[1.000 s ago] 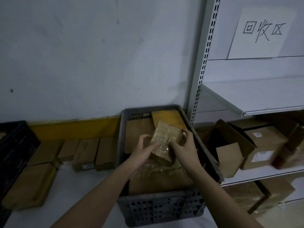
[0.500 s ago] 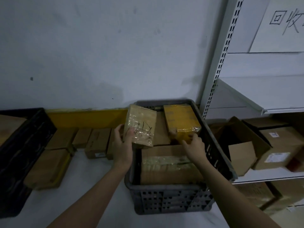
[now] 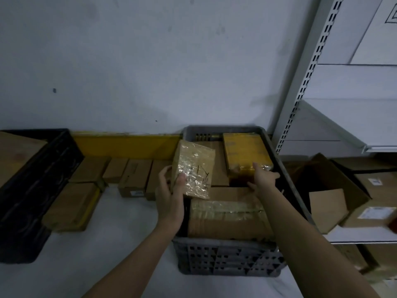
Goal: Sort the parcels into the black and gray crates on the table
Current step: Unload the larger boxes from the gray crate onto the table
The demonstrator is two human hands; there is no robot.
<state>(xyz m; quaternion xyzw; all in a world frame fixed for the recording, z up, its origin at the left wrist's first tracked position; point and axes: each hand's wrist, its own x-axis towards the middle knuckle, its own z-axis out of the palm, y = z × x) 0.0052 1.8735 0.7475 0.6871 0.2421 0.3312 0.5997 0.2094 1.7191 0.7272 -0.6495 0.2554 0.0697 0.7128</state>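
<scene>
The gray crate [image 3: 225,260] stands in the middle of the white table, packed with brown parcels. My left hand [image 3: 169,196] holds a small tape-wrapped parcel [image 3: 194,168] tilted above the crate's left rim. My right hand [image 3: 263,177] is inside the crate, its fingers on the near end of a yellow-taped parcel [image 3: 245,151] at the back right. A large taped box [image 3: 227,218] fills the crate's front. The black crate [image 3: 32,186] stands at the far left with a brown parcel [image 3: 15,151] in it.
Several brown boxes [image 3: 133,177] lie on the table between the crates, against a yellow strip along the wall. A larger flat parcel [image 3: 71,207] lies beside the black crate. White metal shelving [image 3: 348,235] on the right holds open and labelled cartons [image 3: 378,190].
My left hand has lifted the small taped parcel out of the crate's middle and carried it left over the rim. My right hand let it go and reached to the yellow-taped parcel.
</scene>
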